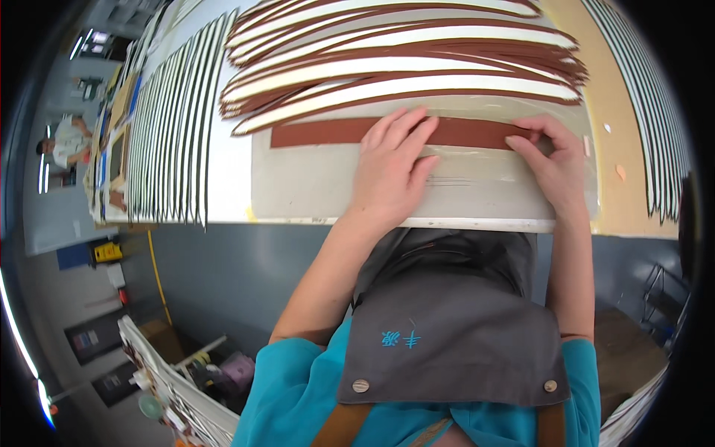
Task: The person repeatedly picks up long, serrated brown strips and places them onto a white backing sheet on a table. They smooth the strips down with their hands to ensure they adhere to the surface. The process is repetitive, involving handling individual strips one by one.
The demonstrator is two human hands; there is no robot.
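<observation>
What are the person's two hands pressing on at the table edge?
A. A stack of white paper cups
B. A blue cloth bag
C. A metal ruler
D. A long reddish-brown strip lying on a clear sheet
D: the left hand lies flat and the right hand presses with its fingertips on a long reddish-brown strip, which lies on a clear sheet.

Few such items, all at the left edge, off the table. Yellow box-like item [108, 252] w/ dark markings sits on the floor below the table's left end, beside a blue panel [73, 255]. Dark rect. sign [88, 341] w/ small pale label stands lower left; second dark panel [115, 384] below it. Small white tag [115, 275] just under the yellow item. Details too small to tell.
</observation>
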